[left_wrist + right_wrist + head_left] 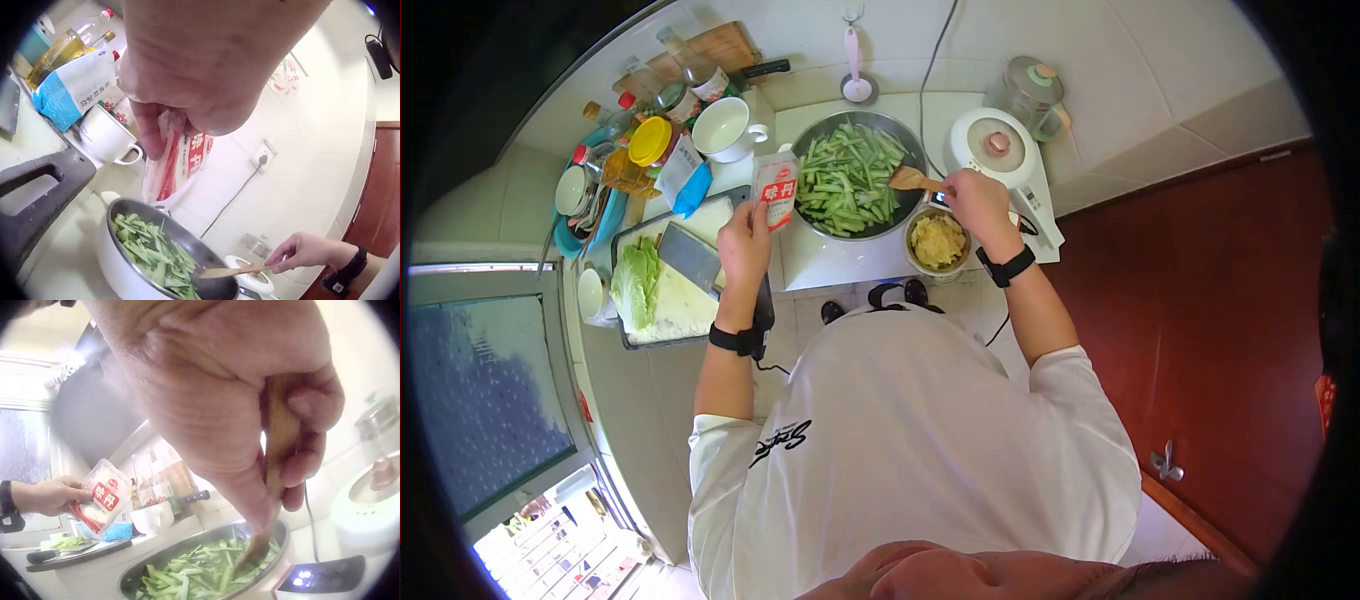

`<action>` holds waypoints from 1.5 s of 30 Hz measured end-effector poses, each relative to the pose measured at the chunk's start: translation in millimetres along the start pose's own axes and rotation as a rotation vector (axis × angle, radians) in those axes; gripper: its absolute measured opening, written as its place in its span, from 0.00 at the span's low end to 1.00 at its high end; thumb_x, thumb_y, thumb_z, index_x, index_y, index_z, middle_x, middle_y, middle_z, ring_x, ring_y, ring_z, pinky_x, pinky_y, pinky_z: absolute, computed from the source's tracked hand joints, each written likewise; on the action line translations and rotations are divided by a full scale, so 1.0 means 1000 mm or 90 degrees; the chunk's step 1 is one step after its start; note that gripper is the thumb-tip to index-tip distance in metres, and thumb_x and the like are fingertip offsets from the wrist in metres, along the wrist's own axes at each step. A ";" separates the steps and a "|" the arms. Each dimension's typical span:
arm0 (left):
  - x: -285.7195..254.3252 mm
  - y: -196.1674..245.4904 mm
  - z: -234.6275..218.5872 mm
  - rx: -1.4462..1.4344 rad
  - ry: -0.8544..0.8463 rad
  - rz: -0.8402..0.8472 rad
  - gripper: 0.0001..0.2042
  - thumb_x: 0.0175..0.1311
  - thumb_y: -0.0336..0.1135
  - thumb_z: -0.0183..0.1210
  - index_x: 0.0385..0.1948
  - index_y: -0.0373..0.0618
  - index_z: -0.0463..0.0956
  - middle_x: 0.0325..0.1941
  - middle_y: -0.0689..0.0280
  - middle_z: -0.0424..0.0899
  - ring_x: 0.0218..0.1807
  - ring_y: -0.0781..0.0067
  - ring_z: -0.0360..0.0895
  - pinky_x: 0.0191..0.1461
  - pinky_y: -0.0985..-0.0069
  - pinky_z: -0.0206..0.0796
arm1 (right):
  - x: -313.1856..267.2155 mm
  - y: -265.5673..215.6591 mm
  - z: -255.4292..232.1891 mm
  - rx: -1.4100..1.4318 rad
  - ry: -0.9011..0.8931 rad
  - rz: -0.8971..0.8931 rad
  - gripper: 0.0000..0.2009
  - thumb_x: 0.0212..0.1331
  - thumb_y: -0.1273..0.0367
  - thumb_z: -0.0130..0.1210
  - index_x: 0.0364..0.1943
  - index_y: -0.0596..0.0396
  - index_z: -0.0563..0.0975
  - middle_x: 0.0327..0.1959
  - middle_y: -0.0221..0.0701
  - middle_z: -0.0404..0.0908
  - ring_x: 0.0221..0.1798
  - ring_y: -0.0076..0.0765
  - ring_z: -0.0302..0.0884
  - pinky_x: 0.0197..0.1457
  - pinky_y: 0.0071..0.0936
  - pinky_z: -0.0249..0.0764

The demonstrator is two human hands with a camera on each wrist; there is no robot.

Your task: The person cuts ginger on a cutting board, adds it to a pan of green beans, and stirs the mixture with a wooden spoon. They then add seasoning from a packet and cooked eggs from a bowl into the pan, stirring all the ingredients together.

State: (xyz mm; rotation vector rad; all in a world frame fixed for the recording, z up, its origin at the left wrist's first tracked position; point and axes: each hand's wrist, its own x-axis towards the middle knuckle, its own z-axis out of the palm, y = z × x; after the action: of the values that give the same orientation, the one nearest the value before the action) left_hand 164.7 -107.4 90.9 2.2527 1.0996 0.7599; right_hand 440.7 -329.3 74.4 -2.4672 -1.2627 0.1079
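Head view: left hand [745, 243] grips a seasoning packet [777, 189] tilted at the pan's [912, 143] rim. Left wrist view: packet mouth hangs over the green vegetable strips [152, 255]. Right wrist view: right hand [237, 406] clasps a wooden spatula [272, 481] stirring them.

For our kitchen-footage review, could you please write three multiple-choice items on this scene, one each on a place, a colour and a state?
1. Where is the bowl of yellow food?
A. beside the pan, under the right hand
B. on the cutting board
C. on the floor

2. What colour is the cup behind the packet?
A. black
B. white
C. red

3. What does the left hand hold?
A. a knife
B. nothing
C. a packet

Answers: 1 A, it sits by the pan below the right hand. 2 B, it shows white in the head view. 3 C, the fingers pinch the red-and-white packet beside the pan.
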 end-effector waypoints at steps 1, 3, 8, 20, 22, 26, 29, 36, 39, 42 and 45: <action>0.003 0.001 0.002 -0.011 -0.005 -0.014 0.11 0.68 0.39 0.56 0.32 0.40 0.80 0.21 0.52 0.79 0.22 0.53 0.77 0.28 0.67 0.66 | 0.000 0.001 0.000 0.003 0.009 -0.006 0.05 0.49 0.70 0.61 0.30 0.50 0.84 0.30 0.36 0.84 0.35 0.46 0.82 0.38 0.41 0.76; 0.004 0.005 0.004 -0.022 -0.015 -0.027 0.11 0.67 0.40 0.56 0.32 0.41 0.80 0.21 0.53 0.79 0.22 0.51 0.76 0.27 0.67 0.66 | -0.003 0.001 -0.002 0.008 0.010 0.002 0.05 0.49 0.70 0.60 0.30 0.50 0.84 0.30 0.36 0.84 0.35 0.47 0.82 0.38 0.41 0.76; 0.010 -0.002 0.018 -0.009 -0.022 0.048 0.11 0.66 0.39 0.57 0.31 0.41 0.80 0.22 0.51 0.79 0.23 0.48 0.77 0.27 0.62 0.66 | -0.009 0.002 -0.004 0.017 0.007 0.008 0.05 0.49 0.70 0.60 0.29 0.51 0.84 0.30 0.37 0.84 0.35 0.47 0.82 0.38 0.41 0.76; 0.017 0.002 0.031 0.038 -0.003 0.081 0.11 0.66 0.39 0.57 0.32 0.42 0.81 0.24 0.52 0.81 0.26 0.47 0.79 0.29 0.60 0.68 | -0.010 0.007 -0.004 0.000 0.008 0.007 0.07 0.50 0.68 0.62 0.33 0.48 0.86 0.30 0.37 0.84 0.35 0.47 0.83 0.38 0.40 0.77; 0.018 0.003 0.031 0.035 -0.008 0.074 0.10 0.66 0.39 0.57 0.31 0.42 0.81 0.24 0.51 0.81 0.26 0.47 0.79 0.28 0.60 0.68 | -0.011 0.005 -0.007 0.008 -0.005 0.012 0.07 0.49 0.68 0.63 0.33 0.49 0.86 0.30 0.38 0.85 0.35 0.47 0.83 0.39 0.40 0.77; 0.018 0.006 0.032 0.007 0.005 0.075 0.10 0.65 0.38 0.58 0.30 0.42 0.80 0.24 0.51 0.81 0.26 0.47 0.79 0.28 0.60 0.68 | -0.012 0.006 -0.006 0.010 0.005 0.007 0.07 0.49 0.68 0.63 0.33 0.49 0.86 0.30 0.38 0.84 0.35 0.47 0.83 0.39 0.40 0.77; 0.018 0.006 0.034 0.022 0.014 0.096 0.10 0.65 0.38 0.58 0.30 0.41 0.80 0.24 0.51 0.81 0.26 0.47 0.79 0.28 0.60 0.68 | -0.014 0.005 -0.008 0.006 0.001 0.005 0.07 0.48 0.68 0.64 0.33 0.49 0.86 0.30 0.38 0.84 0.36 0.46 0.83 0.39 0.40 0.77; 0.016 0.008 0.035 0.040 -0.045 0.064 0.11 0.66 0.39 0.56 0.32 0.43 0.82 0.26 0.51 0.82 0.29 0.46 0.81 0.31 0.58 0.70 | -0.015 0.003 -0.012 0.003 0.000 0.020 0.08 0.48 0.68 0.65 0.34 0.49 0.85 0.31 0.38 0.85 0.36 0.47 0.83 0.39 0.40 0.77; 0.015 0.007 0.037 0.055 -0.048 0.050 0.11 0.66 0.40 0.56 0.32 0.44 0.82 0.26 0.51 0.82 0.30 0.46 0.81 0.33 0.57 0.71 | -0.015 0.002 -0.013 0.000 -0.013 0.025 0.08 0.48 0.68 0.65 0.34 0.49 0.85 0.31 0.38 0.85 0.36 0.47 0.83 0.40 0.40 0.77; 0.016 0.007 0.037 0.035 -0.028 0.065 0.11 0.66 0.40 0.56 0.33 0.44 0.82 0.26 0.51 0.82 0.30 0.46 0.81 0.33 0.58 0.71 | -0.015 0.005 -0.010 -0.005 -0.019 0.023 0.08 0.48 0.67 0.65 0.35 0.49 0.85 0.31 0.38 0.85 0.36 0.47 0.83 0.40 0.40 0.77; 0.017 0.009 0.036 0.057 -0.027 0.061 0.11 0.66 0.40 0.56 0.33 0.44 0.82 0.26 0.51 0.82 0.30 0.46 0.81 0.33 0.58 0.71 | -0.015 0.005 -0.009 -0.004 -0.016 0.020 0.09 0.48 0.67 0.65 0.35 0.49 0.85 0.31 0.38 0.85 0.36 0.47 0.83 0.40 0.40 0.77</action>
State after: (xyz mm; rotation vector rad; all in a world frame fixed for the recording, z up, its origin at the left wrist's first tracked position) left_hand 202.5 -105.5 75.5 2.3997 1.0319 0.7108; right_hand 438.2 -346.4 80.0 -2.4991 -1.2377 0.1442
